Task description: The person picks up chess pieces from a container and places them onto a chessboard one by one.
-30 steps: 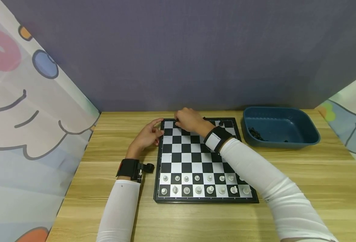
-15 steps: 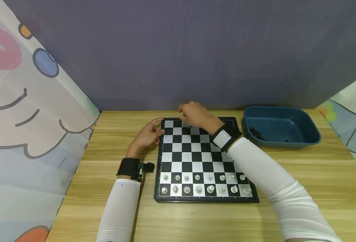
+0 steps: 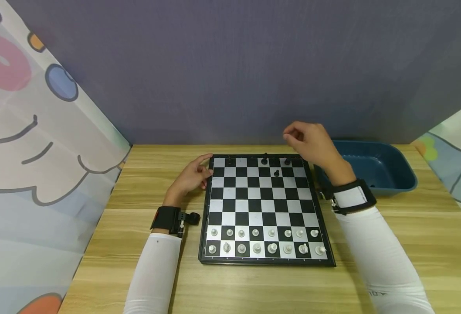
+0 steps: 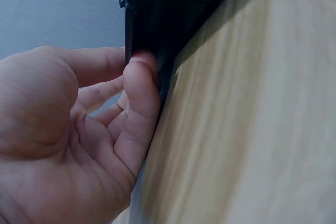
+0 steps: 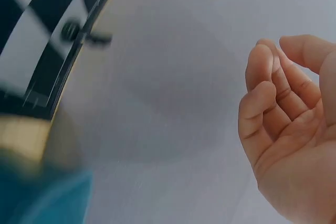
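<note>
Dark grey-purple fabric panel [image 3: 230,78] fills the upper middle of the frame, with a cartoon-printed backdrop [image 3: 26,174] down the left side. Below spreads a light wood-grain counter [image 3: 262,290], and at the centre of the frame lies a chessboard [image 3: 248,193] with a black rim.

Along the board's near side, in the lower middle, stand two rows of white chess pieces [image 3: 272,248], eight to a row. Four black chess pieces [image 3: 276,173] are on the far side: three spaced apart in the last row, one in the row in front of it.

At the left of the board, the left hand [image 3: 189,176] is narrow, thumb and fingers gripping the rim by the upper-left corner. Raised above the board's upper-right corner, against the panel, the right hand [image 3: 314,141] has its fingers loosely curled, with a small gap between thumb and fingertips in the right wrist view.

Just beside the board, at the right of the frame, sits a blue plastic bin [image 3: 389,168], partly hidden by that hand and wrist. Black wristbands [image 3: 167,219] and white sleeves [image 3: 154,274] cover both forearms.
</note>
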`<state>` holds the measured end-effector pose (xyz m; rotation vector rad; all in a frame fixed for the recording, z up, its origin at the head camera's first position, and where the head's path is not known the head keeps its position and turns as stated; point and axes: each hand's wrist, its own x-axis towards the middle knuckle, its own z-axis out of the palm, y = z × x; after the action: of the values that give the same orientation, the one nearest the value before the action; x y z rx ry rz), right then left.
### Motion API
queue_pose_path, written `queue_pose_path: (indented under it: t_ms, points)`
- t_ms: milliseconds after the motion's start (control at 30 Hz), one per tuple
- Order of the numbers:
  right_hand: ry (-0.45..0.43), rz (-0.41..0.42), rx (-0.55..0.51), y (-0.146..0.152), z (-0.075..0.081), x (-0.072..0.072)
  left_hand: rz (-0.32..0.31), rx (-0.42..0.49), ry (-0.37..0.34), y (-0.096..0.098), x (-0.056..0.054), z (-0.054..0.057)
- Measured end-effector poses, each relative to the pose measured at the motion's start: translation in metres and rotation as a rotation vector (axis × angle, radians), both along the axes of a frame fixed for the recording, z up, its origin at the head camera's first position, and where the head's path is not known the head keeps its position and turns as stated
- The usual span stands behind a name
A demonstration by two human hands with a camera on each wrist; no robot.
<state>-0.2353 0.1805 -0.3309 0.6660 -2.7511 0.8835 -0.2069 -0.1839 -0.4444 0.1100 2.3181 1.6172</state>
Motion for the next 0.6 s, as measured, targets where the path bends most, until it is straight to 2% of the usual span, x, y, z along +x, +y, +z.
queue_pose_path:
  t_ms: [133,267,400,600]
  points:
    - [0.009,-0.092,-0.069,0.038,-0.002,0.011,-0.003,0.002,-0.003,0.0,0.001,0.001]
    - [-0.055,-0.184,-0.088,0.069,-0.01,0.021,-0.009,-0.006,0.0,-0.002,-0.001,0.001]
    - [-0.157,-0.206,-0.028,0.096,-0.02,0.024,-0.011,0.0,-0.005,-0.002,-0.001,0.001]
    - [-0.287,-0.202,0.102,0.126,-0.028,0.02,-0.005,0.007,-0.013,-0.003,0.001,0.001]
